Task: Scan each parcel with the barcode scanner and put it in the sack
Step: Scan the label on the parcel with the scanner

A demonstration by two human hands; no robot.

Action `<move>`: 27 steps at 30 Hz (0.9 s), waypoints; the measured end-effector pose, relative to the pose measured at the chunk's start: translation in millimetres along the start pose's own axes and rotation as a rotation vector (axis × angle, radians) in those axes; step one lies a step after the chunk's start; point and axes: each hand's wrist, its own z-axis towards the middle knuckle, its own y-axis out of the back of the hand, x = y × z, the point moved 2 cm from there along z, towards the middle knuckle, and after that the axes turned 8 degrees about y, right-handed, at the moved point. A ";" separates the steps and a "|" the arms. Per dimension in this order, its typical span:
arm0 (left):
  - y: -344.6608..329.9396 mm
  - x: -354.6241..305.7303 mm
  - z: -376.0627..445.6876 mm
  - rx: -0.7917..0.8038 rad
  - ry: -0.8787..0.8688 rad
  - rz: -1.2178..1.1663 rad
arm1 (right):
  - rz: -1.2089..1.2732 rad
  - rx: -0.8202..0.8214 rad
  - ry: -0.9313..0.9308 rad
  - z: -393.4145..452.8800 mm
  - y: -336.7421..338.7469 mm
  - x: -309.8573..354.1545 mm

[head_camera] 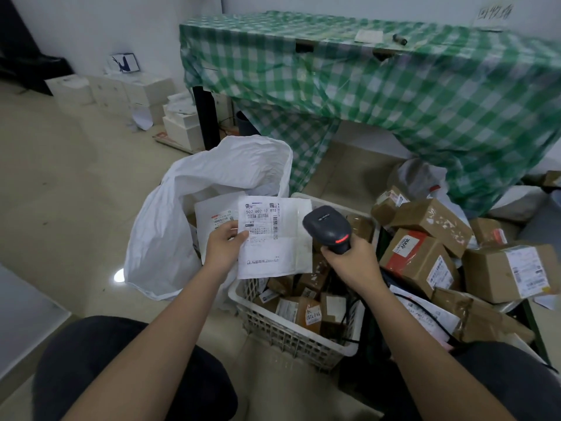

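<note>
My left hand [223, 246] pinches the left edge of a flat white parcel [279, 247] with its shipping label facing me, held over the basket's near-left corner. To its right, my right hand [352, 262] grips the handle of a black barcode scanner [326, 227] with a red light showing on its body; the head tilts toward the parcel. The white sack [170, 214] stands open on the floor just left of the parcel. Another white labelled parcel [212, 217] lies inside its mouth.
A white plastic basket [291, 332] holds several small cardboard parcels. A pile of brown boxes [425, 256] lies to the right. A table under a green checked cloth [394, 95] stands behind. White boxes [121, 92] line the far-left wall. My knees are at the bottom.
</note>
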 end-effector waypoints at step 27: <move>31.5 -6.3 4.4 -0.246 -0.207 0.055 | 0.273 -0.003 -0.134 13.8 -52.3 17.0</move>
